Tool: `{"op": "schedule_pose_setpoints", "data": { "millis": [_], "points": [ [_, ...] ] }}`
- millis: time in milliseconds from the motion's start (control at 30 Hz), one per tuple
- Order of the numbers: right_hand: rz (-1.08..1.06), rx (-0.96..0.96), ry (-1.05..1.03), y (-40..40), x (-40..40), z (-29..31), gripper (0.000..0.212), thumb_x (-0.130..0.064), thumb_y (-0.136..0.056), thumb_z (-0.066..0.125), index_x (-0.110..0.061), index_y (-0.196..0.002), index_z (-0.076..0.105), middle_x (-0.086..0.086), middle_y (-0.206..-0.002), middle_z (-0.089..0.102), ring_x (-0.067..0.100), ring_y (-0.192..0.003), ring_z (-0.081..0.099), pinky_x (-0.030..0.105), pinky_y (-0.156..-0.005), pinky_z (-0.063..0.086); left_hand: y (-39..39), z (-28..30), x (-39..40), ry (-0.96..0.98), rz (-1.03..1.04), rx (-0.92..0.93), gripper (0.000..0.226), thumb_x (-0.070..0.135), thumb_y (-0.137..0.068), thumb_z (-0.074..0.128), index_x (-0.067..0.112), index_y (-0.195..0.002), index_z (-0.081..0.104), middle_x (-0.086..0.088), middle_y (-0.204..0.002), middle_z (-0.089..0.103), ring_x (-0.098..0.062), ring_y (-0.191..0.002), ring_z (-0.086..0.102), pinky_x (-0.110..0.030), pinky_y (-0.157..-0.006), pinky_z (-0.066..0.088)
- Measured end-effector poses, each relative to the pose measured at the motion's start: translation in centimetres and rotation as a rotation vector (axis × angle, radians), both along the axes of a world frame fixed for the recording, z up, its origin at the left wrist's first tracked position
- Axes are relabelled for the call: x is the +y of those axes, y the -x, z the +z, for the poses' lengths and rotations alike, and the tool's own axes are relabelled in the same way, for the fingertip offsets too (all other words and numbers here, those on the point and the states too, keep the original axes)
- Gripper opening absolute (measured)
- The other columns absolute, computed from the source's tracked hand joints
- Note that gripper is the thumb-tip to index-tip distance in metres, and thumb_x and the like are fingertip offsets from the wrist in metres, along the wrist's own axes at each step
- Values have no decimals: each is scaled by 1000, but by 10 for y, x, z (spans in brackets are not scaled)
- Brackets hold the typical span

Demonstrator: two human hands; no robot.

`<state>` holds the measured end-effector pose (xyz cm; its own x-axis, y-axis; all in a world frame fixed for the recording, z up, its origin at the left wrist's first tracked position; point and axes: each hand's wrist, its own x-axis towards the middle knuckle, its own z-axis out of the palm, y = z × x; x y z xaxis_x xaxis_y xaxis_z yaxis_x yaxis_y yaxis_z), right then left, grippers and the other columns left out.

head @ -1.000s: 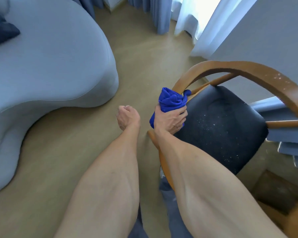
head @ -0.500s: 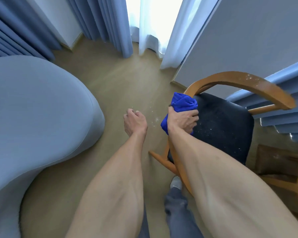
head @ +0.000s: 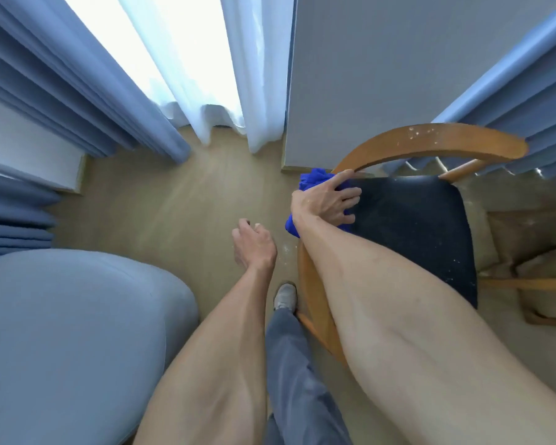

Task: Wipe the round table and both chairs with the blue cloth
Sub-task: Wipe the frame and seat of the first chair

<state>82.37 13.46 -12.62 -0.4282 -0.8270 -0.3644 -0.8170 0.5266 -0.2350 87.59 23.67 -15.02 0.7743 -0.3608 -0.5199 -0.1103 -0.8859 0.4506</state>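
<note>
A wooden chair (head: 430, 139) with a curved armrest and a dark seat (head: 414, 229) speckled with white crumbs stands at the right. My right hand (head: 326, 199) presses the bunched blue cloth (head: 313, 178) against the seat's left edge, fingers spread over it. Most of the cloth is hidden under that hand. My left hand (head: 254, 245) hangs over the floor to the left of the chair, fingers loosely curled and holding nothing. The round table is not in view.
A grey rounded sofa (head: 71, 342) fills the lower left. Blue curtains (head: 61, 91) and a white sheer curtain (head: 206, 75) hang ahead, with a grey wall panel (head: 382, 75) behind the chair. Wooden framework (head: 533, 284) shows at the far right. My shoe (head: 284, 297) is beside the chair leg.
My view has tilted up toward the curtains. My right hand has flattened and spread its fingers over the cloth on the seat edge. White crumbs lie on the floor by the chair.
</note>
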Motion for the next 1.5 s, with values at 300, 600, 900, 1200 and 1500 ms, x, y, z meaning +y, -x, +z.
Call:
{"op": "schedule_pose_setpoints", "data": {
  "millis": [300, 600, 900, 1200, 1500],
  "points": [
    [-250, -1, 138, 7, -96, -39, 104, -29, -80, 76, -23, -155, 4, 29, -159, 3, 41, -148, 9, 56, -105, 32, -23, -18, -112, -9, -213, -38, 37, 24, -98, 41, 14, -132, 49, -12, -127, 52, -31, -112, 54, -34, -89, 40],
    [-347, 33, 209, 20, -122, -43, 108, -41, -78, 75, -23, -157, 3, 32, -159, 1, 44, -148, 9, 53, -115, 25, -6, -25, -179, -42, -420, -31, 37, 21, -97, 41, 12, -132, 48, -12, -128, 52, -33, -109, 56, -31, -80, 33],
    [-385, 203, 218, 67, -191, -40, 98, -59, -83, 58, -22, -157, 6, 32, -160, -4, 44, -149, -1, 55, -118, 10, 26, -27, -262, 46, -712, 44, 35, 17, -95, 40, 8, -129, 45, -13, -127, 50, -27, -99, 51, -30, -78, 31],
    [-599, 180, 180, 99, -233, -38, 103, -57, -78, 63, -27, -156, 5, 29, -161, 3, 42, -149, 6, 55, -117, 20, 19, -48, -292, -48, -784, -5, 37, 20, -95, 39, 8, -129, 45, -18, -125, 52, -32, -98, 54, -30, -79, 31],
    [-780, 130, 180, 155, -275, -38, 101, -55, -78, 65, -28, -156, 8, 25, -161, 4, 39, -150, 8, 52, -117, 20, 79, -54, -330, -57, -745, 23, 36, 23, -93, 40, 10, -125, 52, -16, -116, 61, -33, -99, 57, -35, -76, 40]
  ]
}}
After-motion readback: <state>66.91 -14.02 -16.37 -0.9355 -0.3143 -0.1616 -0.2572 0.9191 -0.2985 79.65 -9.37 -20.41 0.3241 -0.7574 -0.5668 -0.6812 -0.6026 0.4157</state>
